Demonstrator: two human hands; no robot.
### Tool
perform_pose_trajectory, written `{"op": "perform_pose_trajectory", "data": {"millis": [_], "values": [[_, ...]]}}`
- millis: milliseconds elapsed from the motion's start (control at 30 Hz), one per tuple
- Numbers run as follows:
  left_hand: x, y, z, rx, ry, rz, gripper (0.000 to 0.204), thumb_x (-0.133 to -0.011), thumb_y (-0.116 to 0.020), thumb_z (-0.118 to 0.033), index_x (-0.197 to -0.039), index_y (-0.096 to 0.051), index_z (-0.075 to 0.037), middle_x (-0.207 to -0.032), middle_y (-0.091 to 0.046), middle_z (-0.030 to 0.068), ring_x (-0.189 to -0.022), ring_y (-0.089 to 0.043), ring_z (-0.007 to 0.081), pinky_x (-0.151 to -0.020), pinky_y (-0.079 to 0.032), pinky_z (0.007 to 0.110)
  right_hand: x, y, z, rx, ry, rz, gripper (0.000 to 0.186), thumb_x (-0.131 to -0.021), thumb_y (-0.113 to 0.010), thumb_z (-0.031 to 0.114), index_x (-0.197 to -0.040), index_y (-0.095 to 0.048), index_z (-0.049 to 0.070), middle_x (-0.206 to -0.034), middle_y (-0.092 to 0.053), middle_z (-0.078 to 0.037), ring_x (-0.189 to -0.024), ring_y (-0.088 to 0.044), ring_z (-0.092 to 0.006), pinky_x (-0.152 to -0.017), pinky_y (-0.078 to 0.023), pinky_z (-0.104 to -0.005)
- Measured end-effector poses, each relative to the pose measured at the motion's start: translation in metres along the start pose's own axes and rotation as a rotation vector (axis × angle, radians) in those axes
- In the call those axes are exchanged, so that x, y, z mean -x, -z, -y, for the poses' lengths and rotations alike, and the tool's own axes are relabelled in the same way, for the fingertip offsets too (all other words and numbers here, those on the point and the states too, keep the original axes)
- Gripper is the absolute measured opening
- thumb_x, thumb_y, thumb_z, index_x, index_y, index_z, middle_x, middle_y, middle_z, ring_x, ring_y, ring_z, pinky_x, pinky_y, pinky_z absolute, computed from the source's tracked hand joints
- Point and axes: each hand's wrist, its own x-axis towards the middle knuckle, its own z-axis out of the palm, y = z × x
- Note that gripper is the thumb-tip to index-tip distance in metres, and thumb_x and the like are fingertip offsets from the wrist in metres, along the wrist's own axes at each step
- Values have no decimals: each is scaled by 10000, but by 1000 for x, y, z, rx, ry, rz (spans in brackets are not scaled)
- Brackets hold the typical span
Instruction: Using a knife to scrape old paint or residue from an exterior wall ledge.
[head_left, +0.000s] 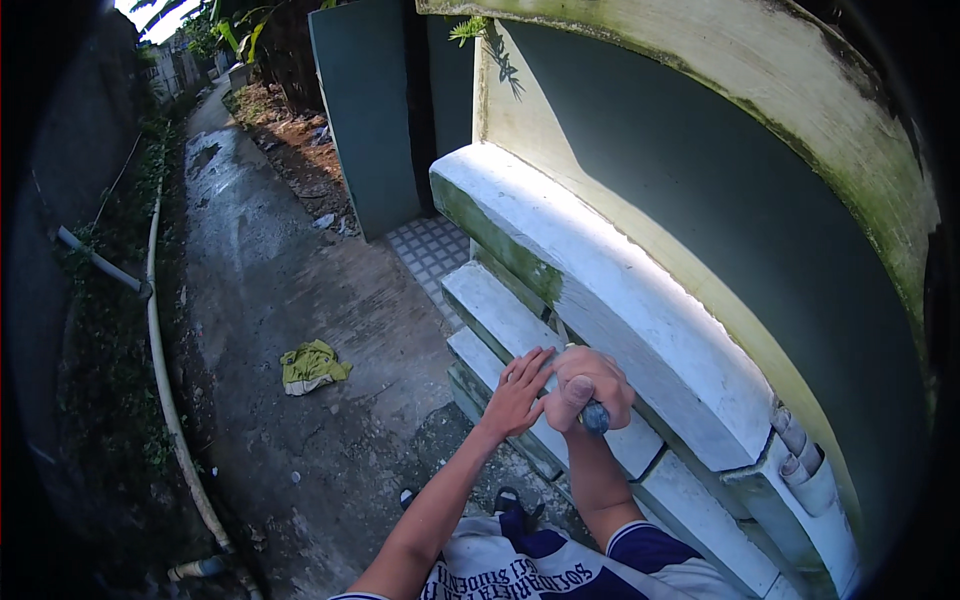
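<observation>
My right hand [588,385] is closed around the dark handle [596,418] of a scraping tool, whose thin blade [559,330] points up into the gap below a thick white ledge [620,290]. The ledge's front face is partly coated in green moss. My left hand [518,390] lies just left of it with fingers stretched out on a lower white step [495,310]. Whether the blade touches the mossy face is hard to tell.
A wet concrete path [250,280] runs along the left, with long pipes [158,340] and a yellow cloth [315,368] on it or beside it. A teal panel [360,120], tiled floor [420,260] and curved wall [800,250] surround the ledge. Short pipes [800,460] sit at right.
</observation>
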Motion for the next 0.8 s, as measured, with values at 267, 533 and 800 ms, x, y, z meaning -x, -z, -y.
{"op": "perform_pose_trajectory", "data": {"millis": [267, 533, 800], "values": [[6, 3, -5, 120, 53, -43, 610, -1012, -469, -413, -1550, -392, -137, -1638, -324, 82, -1538, -248, 263, -1240, -146, 467, -23, 32, 57, -159, -15, -54, 309, -1077, -491, 297, -869, -396, 89, -592, -488, -21, -466, -558, -168, -463, -472, -324], [-3, -23, 8, 836, 65, -166, 682, -952, -494, -436, -1535, -407, -93, -1647, -317, 99, -1548, -224, 291, -1244, -129, 466, -37, 24, 59, -109, 77, 90, 207, -1049, -519, 209, -913, -430, 80, -628, -570, -36, -500, -621, -221, -527, -552, -363], [5, -10, -1, 650, 191, -35, 643, -989, -478, -397, -1554, -384, -105, -1652, -313, 67, -1550, -216, 273, -1242, -138, 462, -45, 21, 49, -129, 59, 67, 197, -1032, -541, 149, -878, -455, 62, -614, -562, -45, -489, -607, -230, -507, -544, -370]]}}
